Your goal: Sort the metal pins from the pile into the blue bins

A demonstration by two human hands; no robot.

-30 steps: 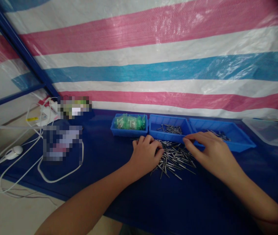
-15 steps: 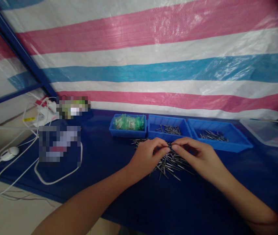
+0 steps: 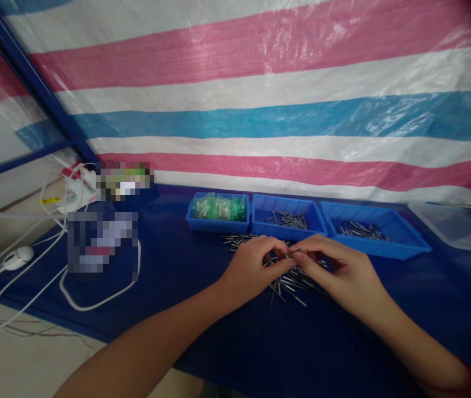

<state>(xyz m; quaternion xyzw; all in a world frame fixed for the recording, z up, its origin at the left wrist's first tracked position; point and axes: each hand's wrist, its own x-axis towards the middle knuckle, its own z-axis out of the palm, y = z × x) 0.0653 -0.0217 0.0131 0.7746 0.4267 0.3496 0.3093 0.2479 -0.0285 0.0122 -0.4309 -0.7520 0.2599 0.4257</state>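
Note:
Above a loose pile of thin metal pins (image 3: 287, 284), my left hand (image 3: 256, 262) and my right hand (image 3: 339, 268) meet at the fingertips. Both are closed in a pinch on a small metal pin (image 3: 291, 255), mostly hidden by the fingers. Several pins of the pile stick out to the left behind my left hand and below both hands. Just behind the hands, a blue bin (image 3: 260, 224) holds more pins, and a second blue bin (image 3: 409, 243) to its right holds a similar heap.
A smaller blue bin (image 3: 219, 224) with green plastic packets (image 3: 223, 207) stands at the left of the row. A clear plastic lid or box (image 3: 455, 226) lies far right. White cables (image 3: 94, 307) and a power strip (image 3: 76, 193) are at the left. A striped sheet (image 3: 260, 121) hangs behind.
My fingertips have come closer together and overlap more around the small pin. My left hand has shifted slightly right; the bins and pile stay put.

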